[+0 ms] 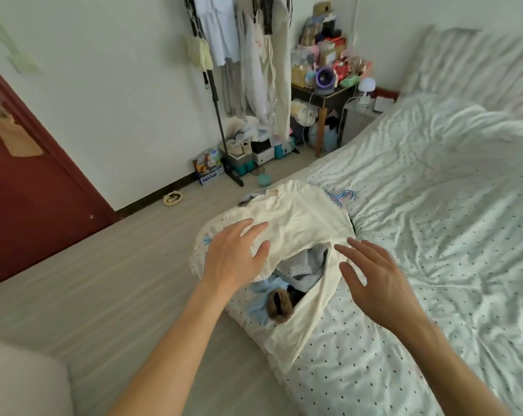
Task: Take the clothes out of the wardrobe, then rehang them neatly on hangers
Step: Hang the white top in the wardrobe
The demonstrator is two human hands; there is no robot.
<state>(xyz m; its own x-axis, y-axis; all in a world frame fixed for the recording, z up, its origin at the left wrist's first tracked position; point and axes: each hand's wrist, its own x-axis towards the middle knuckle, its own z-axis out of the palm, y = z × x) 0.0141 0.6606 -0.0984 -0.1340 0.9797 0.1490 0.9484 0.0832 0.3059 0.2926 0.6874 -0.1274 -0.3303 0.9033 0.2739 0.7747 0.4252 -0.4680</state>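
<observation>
We see of ourselves, in the head view, two slim forearms, bare along all their visible length and uncovered at the narrow wrists, and two bare hands, our left hand [234,259] and our right hand [383,285], each with long, slender fingers [360,247] and a thumb.

open bedsheet [419,235] right of the clothes pile [296,235]; cluttered garment rack [242,70] beyond
</observation>
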